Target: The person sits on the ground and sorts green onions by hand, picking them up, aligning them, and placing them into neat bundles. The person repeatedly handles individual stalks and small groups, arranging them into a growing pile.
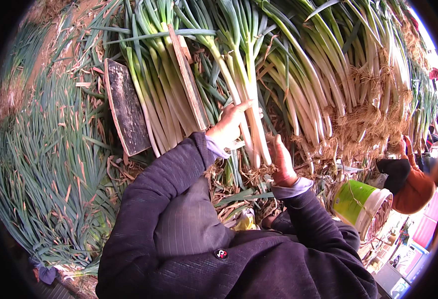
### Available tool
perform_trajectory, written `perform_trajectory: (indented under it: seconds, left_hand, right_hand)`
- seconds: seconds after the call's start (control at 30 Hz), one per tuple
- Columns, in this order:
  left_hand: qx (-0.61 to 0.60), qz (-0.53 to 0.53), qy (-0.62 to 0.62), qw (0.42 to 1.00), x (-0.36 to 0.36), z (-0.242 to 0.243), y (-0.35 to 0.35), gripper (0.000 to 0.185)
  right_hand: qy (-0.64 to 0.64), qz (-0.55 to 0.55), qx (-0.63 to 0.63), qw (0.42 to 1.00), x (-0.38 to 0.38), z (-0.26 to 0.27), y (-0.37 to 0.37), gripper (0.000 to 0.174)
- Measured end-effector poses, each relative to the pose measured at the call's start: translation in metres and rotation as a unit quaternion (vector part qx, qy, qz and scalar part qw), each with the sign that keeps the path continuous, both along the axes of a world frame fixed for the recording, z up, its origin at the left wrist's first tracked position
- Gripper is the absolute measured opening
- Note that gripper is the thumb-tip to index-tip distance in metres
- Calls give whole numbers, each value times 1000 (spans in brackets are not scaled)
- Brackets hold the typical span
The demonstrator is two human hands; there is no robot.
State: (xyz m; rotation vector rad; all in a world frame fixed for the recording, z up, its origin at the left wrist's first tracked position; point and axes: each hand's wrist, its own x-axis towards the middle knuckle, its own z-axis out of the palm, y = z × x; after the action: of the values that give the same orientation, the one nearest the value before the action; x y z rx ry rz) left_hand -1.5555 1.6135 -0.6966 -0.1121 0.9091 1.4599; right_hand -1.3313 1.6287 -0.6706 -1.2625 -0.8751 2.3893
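My left hand [228, 125] is closed around the pale stems of a small bunch of long green onions [254, 112], whose green leaves point away from me. Beside the rooted ends, my right hand [285, 164] has its thumb raised; its other fingers are partly hidden, so I cannot tell whether it grips the stems. Left of the bunch, more green onions [166, 101] lie between a dark, worn board [125, 108] and a narrower wooden board [189, 82]. To the right is a large pile of green onions [316, 82] with shaggy brown roots [368, 123].
Green onion leaves [50, 179] cover the ground at left. A green and white bucket [355, 202] with a cord around it stands at right. Beyond it crouches another person [413, 187] in orange. Dry leaf scraps [230, 209] litter the ground by my knees.
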Motion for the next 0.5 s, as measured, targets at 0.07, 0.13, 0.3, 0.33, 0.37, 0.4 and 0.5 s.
perform_trajectory:
  seconds: [0.07,0.13,0.3,0.33,0.37,0.4,0.5]
  left_hand:
    - [-10,16,114,993,-7,-34,-6,31]
    - [-27,5,199,980,-4,-43,-1,30]
    - [-75,-45,220,971,-18,-20,-13,39]
    - [-74,-58,230,969,-20,-17,-17,40]
    - [-62,-48,198,977,-19,-14,-18,41]
    - [-50,-37,167,984,-17,-10,-19,41]
    - [-8,-48,232,972,-15,-26,-21,47]
  right_hand:
    - [-29,-64,-51,996,-25,27,-28,72]
    - [20,-16,4,1000,-20,-9,-32,56]
    - [-113,109,61,986,-36,-6,-7,26]
    - [-121,95,64,986,-44,4,-10,24]
    - [-98,96,37,990,-46,5,-9,25]
    - [-76,97,10,992,-48,6,-9,25]
    - [-28,61,-16,998,-52,-10,-5,25]
